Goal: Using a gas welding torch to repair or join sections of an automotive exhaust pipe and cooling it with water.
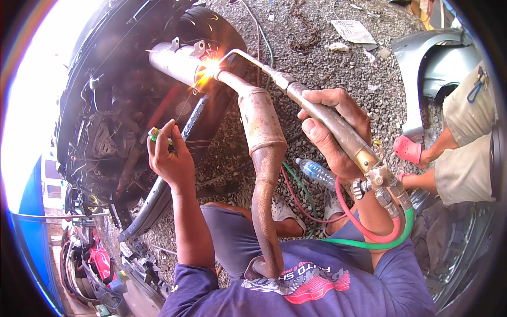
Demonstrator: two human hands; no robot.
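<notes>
My right hand (338,153) is wrapped round a gas welding torch (328,115) with a bent tip. Red and green hoses leave its valve end. At the tip, bright flame and sparks (210,67) glow where a silver muffler (179,61) meets a rusty exhaust pipe (266,195). This pipe has a wider section (261,119) midway, and its flanged lower end lies against my shirt. In my raised left hand (171,156), a thin welding rod (186,107) is pinched, slanting toward the glow. A small bright green piece (154,133), its kind unclear, shows at those fingers.
A dark car body with exposed wiring (100,132) and a tyre (211,29) fill the left. A plastic bottle (317,171) lies on gravel beside the hoses. Another person's legs (465,158) with pink clogs (407,151) stand right, near a silver fender (414,68).
</notes>
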